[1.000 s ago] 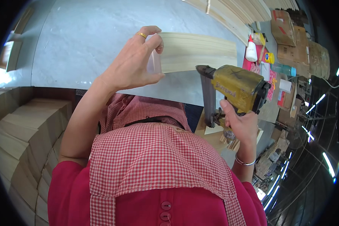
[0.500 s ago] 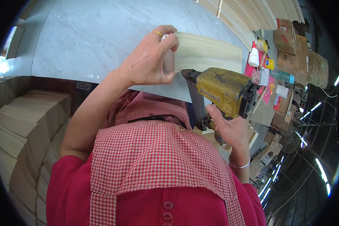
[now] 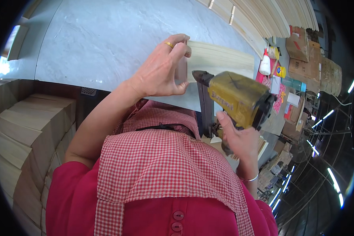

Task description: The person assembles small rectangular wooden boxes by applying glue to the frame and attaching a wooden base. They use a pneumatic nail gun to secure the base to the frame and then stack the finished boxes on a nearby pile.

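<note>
My left hand (image 3: 159, 70) is closed on the left end of the woodwork, fingers over the far edge and thumb at the near edge. Within that grip a narrow wooden end piece (image 3: 181, 70) stands against the end of a pale, flat wooden board (image 3: 224, 59), which extends to the right. My right hand (image 3: 242, 139) is wrapped round the handle of a worn yellow-and-black nail gun (image 3: 240, 92). Its dark nose overlaps the board's near left corner in view, close to my left thumb; whether it touches the wood I cannot tell.
The marbled grey-white tabletop (image 3: 94, 43) lies under the work. Stacked wooden strips (image 3: 271, 15) occupy the far right. A white glue bottle (image 3: 265, 65), a yellow tub (image 3: 280, 71) and cardboard boxes (image 3: 308, 63) stand at right. Stacked wooden pieces (image 3: 19, 126) fill the lower left.
The nail gun's nose has shifted slightly right and away from me relative to my left thumb, and the gun is a little blurred. Both grips are unchanged; the whole view has shifted slightly.
</note>
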The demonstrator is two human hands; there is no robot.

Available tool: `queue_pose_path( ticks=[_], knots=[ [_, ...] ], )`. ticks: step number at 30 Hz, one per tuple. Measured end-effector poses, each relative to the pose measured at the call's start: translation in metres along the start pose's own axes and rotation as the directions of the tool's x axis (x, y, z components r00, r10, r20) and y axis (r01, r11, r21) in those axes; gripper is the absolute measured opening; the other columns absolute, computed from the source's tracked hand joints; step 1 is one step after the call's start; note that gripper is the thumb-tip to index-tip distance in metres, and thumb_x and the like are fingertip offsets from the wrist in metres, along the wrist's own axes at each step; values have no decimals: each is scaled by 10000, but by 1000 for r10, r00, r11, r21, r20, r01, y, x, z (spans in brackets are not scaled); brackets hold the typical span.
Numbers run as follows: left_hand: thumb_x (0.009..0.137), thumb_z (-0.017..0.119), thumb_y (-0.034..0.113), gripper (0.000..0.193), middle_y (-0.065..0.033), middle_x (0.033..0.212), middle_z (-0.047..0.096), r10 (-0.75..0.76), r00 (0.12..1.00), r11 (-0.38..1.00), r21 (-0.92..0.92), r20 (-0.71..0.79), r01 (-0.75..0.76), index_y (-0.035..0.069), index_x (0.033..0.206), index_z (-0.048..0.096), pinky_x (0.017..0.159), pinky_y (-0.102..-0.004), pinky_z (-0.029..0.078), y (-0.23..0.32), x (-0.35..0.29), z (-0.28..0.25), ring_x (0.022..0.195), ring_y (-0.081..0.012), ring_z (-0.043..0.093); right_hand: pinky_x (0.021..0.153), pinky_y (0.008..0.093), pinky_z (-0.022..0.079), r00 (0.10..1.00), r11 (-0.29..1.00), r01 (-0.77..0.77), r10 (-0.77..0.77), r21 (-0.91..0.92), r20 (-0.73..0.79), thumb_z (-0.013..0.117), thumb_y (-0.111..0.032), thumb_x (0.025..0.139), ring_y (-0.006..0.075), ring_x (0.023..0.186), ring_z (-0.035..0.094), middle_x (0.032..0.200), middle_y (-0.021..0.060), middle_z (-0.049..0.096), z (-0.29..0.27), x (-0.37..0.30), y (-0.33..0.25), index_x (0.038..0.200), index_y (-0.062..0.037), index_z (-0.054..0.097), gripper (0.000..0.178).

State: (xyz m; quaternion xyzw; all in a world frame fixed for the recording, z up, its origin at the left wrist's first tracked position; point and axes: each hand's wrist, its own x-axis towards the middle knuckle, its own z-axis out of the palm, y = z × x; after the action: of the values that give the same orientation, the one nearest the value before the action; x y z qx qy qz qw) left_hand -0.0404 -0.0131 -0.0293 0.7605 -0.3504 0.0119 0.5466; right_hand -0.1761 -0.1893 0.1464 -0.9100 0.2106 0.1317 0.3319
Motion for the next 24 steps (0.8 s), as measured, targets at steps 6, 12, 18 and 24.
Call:
queue_pose_path(
  ticks=[6,12,18,24],
  knots=[
    [603,858,128,706,-275,1507,336,24,999,1000,-3,-40,-24,41,1172,450,1087,-525,469,-2,0,0,1356,-466,455,882,330,555,998,998,-57,56,12,41,792,-136,911,190,975,734,1080,133,768,-1,26,-16,1153,88,684,346],
    [615,862,139,722,-277,1522,325,-8,1000,999,-31,-25,8,41,1196,445,1103,-529,457,-4,-2,1,1382,-473,429,874,328,559,993,995,-94,93,18,66,794,-137,910,178,984,732,1087,126,768,-5,31,-22,1148,91,686,347],
    [695,871,178,676,-273,1540,320,-182,977,977,-129,-114,167,43,1204,446,1123,-513,435,8,-10,-5,1392,-464,436,851,329,561,993,988,-16,34,-157,109,812,-135,889,185,964,734,1088,123,767,-19,46,-35,1167,52,694,355],
    [713,916,265,693,-343,1499,336,-419,876,908,-84,-237,412,11,1174,465,1066,-503,461,10,-3,6,1365,-486,427,797,316,564,989,982,145,-140,-120,48,829,-154,879,162,877,717,996,78,765,-32,69,-37,1160,35,690,366]
  ],
)
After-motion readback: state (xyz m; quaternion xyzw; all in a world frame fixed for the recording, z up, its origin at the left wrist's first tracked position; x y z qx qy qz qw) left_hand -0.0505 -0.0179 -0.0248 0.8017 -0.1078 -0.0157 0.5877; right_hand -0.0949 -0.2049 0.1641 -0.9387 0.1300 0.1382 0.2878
